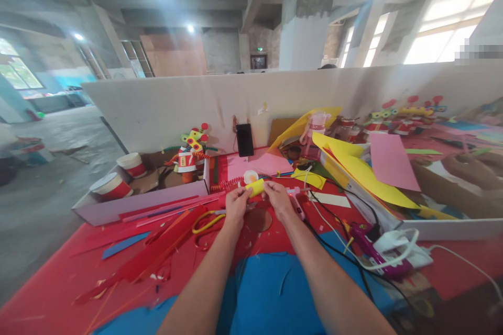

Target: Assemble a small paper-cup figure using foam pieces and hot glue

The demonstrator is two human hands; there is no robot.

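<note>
A small curved piece of yellow paper [256, 187] is held up between my two hands above the red tabletop. My left hand [237, 204] pinches its left end, while the fingers of my right hand [277, 199] grip the right end. Just right of my right hand lies a pink glue gun [296, 203]. Yellow-handled scissors [204, 226] rest on the table to the left of my left wrist. Behind the yellow paper sit a small white cup [250, 176] and a red coiled paper strip [228, 183].
At left, a box [145, 201] holds paper cups [111, 186] and a paper figure [187, 157]. Red paper strips [157, 243] lie before it. A phone [245, 140] leans against the white partition [176, 104]. On the right are a box of coloured paper [365, 172], cables and a purple tool [377, 254].
</note>
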